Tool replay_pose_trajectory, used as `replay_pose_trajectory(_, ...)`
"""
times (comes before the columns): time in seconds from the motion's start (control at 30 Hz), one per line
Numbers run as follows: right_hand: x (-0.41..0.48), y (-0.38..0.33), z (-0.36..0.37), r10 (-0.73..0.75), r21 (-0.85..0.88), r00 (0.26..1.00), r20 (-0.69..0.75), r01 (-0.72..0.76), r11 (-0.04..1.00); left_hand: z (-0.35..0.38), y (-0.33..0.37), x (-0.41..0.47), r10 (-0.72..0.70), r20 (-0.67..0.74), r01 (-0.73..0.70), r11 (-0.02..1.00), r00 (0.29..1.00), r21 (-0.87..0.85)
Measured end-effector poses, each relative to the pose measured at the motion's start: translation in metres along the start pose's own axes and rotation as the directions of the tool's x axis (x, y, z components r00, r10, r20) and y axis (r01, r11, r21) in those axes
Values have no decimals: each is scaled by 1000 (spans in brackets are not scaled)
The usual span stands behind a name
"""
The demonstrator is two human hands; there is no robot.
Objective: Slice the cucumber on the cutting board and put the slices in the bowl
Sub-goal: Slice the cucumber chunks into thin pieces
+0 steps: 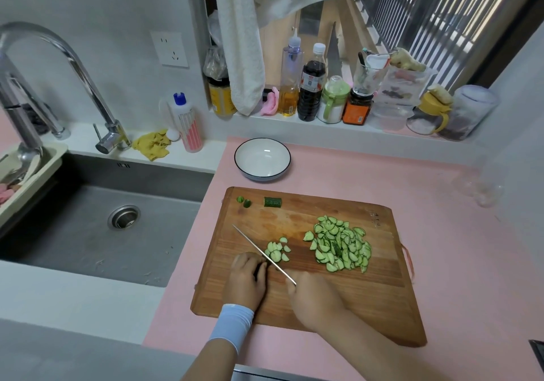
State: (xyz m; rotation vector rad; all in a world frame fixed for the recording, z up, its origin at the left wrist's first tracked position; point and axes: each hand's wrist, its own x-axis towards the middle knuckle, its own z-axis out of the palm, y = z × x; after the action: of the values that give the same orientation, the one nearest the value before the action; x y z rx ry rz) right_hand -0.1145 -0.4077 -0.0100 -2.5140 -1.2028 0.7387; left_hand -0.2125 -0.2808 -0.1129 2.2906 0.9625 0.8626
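While the left grip clamps the cucumber, the right grip holds the knife against it.

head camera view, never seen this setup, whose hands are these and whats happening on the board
No machine here: a person wears one wide-angle camera on the head, looking forward and down, so these are their own two hands. The right hand grips a long steel knife, its blade over the brown wooden cutting board. The left hand, fingers curled, holds down the dark green cucumber piece being cut, mostly hidden. Beside the blade lies a small heap of half-moon slices; a bigger pile of slices lies to the right. A short uncut cucumber chunk and two end bits sit at the board's far edge. The white bowl with a dark rim behind the board holds nothing yet. The board lies on a pink counter beside a steel sink.
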Motion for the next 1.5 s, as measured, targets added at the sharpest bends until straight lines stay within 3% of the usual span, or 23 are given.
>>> replay_pose_trajectory(0.67,-19,10,6,-30,11,997,-71,31,999,1,-1,-1,-6,11,5,1000,1000,8)
replay_pose_trajectory(0.93,0,0,3,-10,-11,1000,-10,10,1000,-1,0,0,-7,0,7,1000,1000,5)
replay_pose_trajectory(1.5,-10,7,13,-38,-3,995,-94,38,999,-1,1,-2,-15,6,15,1000,1000,5)
